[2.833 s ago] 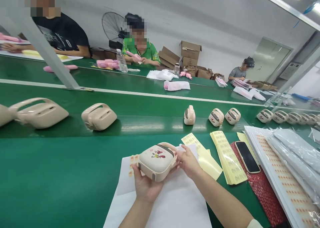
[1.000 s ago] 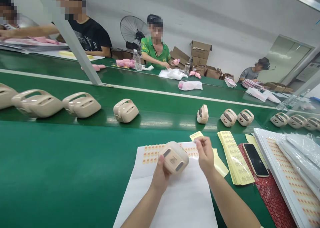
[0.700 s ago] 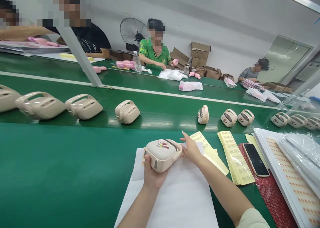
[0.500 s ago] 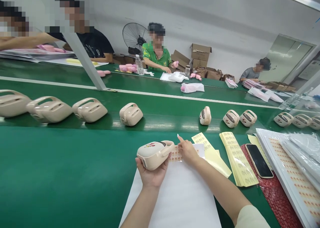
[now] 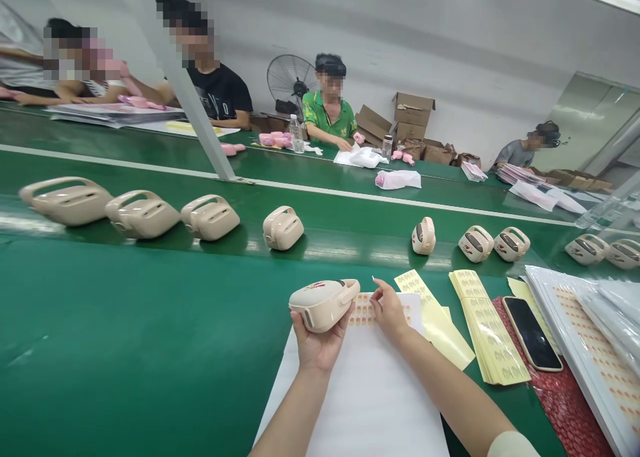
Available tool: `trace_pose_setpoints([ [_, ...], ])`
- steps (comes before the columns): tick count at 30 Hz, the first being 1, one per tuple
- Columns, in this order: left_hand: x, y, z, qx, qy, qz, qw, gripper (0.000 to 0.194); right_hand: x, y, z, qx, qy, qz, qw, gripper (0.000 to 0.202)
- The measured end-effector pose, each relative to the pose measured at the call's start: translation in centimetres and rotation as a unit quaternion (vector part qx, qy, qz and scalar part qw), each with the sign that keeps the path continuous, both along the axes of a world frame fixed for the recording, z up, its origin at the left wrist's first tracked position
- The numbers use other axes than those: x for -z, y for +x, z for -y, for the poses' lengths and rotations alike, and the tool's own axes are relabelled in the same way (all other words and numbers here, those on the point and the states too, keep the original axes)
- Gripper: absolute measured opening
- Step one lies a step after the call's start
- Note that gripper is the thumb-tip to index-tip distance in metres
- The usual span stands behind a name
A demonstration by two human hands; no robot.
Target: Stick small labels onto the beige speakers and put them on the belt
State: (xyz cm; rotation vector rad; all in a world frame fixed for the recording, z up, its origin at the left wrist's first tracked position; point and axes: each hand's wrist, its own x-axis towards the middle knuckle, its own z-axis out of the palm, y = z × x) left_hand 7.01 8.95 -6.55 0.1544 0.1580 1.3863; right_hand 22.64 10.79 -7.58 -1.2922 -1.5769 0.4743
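Observation:
A cream plastic device with a carrying handle [image 5: 323, 305] rests tilted in my left hand [image 5: 320, 347], whose fingers wrap it from below. Its pale top face bears a small red print, and a dark panel shows near the handle. Just right of it, my right hand [image 5: 389, 310] hovers over a white sheet with rows of small orange stickers [image 5: 361, 318]. The index finger points up and outward with a tiny white bit at its tip, too small to name; the other fingers are loosely bent. Under both forearms lies the blank part of the white sheet [image 5: 370, 390].
Similar cream devices [image 5: 284, 229] stand in a row along the green belt [image 5: 345, 243]. To my right lie yellow sticker sheets [image 5: 487, 327], a phone [image 5: 532, 333] on red bubble wrap [image 5: 575, 403], and stacked sticker sheets [image 5: 593, 350]. Several co-workers sit across a farther green table.
The whole scene has shifted right in view as my head turned left. My left hand still holds the device; my right hand stays close beside it, its fingers slightly more bent.

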Motion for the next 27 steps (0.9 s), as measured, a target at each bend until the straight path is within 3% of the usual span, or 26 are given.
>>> trace_pose_setpoints([
  [3, 0.0, 0.0, 0.1, 0.000, -0.008, 0.007, 1.000, 0.068, -3.1, -1.1, 1.1, 0.017, -0.046, -0.167, 0.985, 0.041],
  [7, -0.3, 0.1, 0.5, 0.014, -0.007, 0.016, 1.000, 0.067, -6.8, -3.1, 2.5, -0.023, -0.096, -0.360, 0.928, 0.046],
  [13, -0.8, 0.2, 0.7, 0.042, 0.022, 0.037, 0.998, 0.058, -7.6, -5.0, 3.1, -0.060, -0.152, -0.467, 0.869, 0.047],
  [21, -0.6, 0.0, 0.8, 0.043, 0.009, 0.043, 0.998, 0.059, -7.8, -5.1, 3.1, -0.065, -0.212, -0.404, 0.888, 0.048],
  [27, -0.4, 0.3, 0.9, 0.061, 0.014, 0.048, 0.997, 0.064, -7.8, -5.0, 2.8, -0.046, -0.186, -0.333, 0.923, 0.041],
])
